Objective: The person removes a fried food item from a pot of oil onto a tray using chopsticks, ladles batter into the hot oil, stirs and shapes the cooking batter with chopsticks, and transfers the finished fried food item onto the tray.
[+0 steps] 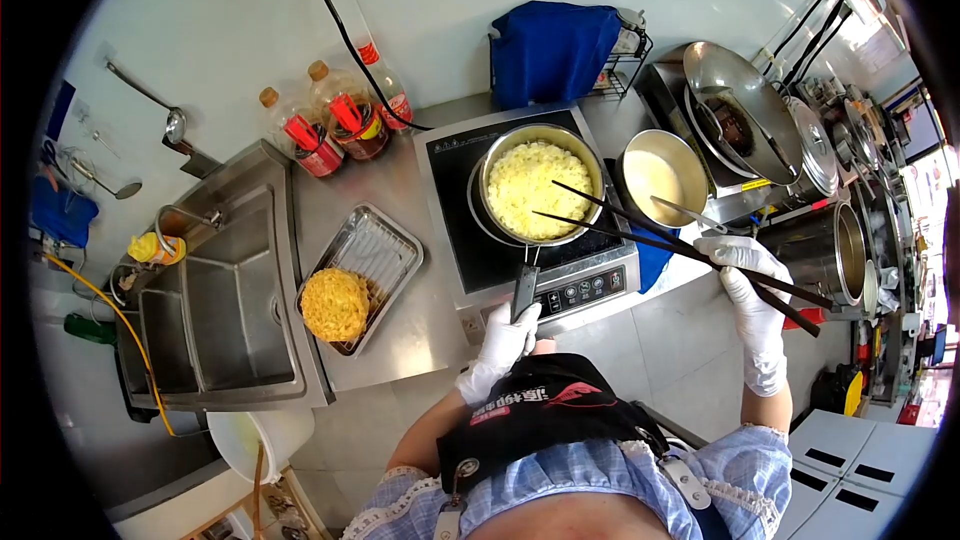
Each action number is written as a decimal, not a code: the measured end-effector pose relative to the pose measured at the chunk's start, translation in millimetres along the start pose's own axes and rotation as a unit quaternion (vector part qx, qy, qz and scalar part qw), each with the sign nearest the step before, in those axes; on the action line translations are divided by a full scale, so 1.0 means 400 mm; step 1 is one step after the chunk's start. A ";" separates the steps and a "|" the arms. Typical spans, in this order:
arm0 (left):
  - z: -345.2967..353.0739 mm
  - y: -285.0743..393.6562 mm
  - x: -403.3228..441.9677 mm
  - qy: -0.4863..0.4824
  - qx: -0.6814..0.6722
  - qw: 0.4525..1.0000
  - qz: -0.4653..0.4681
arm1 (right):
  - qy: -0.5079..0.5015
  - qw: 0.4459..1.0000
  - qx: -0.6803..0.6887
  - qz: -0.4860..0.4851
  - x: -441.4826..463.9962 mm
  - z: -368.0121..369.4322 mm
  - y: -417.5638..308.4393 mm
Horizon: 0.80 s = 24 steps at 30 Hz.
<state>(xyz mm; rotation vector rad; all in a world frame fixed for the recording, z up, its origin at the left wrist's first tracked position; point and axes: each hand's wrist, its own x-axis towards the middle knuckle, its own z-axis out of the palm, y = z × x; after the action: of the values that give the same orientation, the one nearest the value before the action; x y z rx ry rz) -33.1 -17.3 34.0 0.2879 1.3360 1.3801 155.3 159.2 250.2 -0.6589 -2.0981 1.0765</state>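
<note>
Two grips closed: handle (525, 290) beside pan (598, 160) held by left hand (505, 343), chopsticks (668, 237) over pan by right hand (755, 285); pan best steadied.

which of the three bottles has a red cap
The rightmost bottle, nearest the cooker; the left bottle and middle bottle have brownish caps.

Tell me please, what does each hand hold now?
Left hand: closed, holding the pot's black handle.
Right hand: closed, holding long dark chopsticks.
</note>
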 end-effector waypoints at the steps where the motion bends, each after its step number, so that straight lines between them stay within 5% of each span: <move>1: -0.003 -0.014 0.003 -0.001 0.001 1.000 0.011 | -0.008 1.000 0.002 0.006 0.000 -0.002 -0.013; 13: -0.020 -0.092 0.024 -0.010 0.000 0.999 0.053 | -0.068 0.996 -0.040 0.032 -0.026 0.027 -0.090; 24: -0.021 -0.100 0.032 -0.013 -0.008 0.997 0.070 | -0.185 0.885 -0.278 -0.325 -0.108 0.196 0.112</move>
<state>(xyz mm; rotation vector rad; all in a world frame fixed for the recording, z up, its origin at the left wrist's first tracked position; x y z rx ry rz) -22.9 -22.7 -7.2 0.3938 1.3018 1.4980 129.6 114.4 164.5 0.0559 -2.6974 0.2148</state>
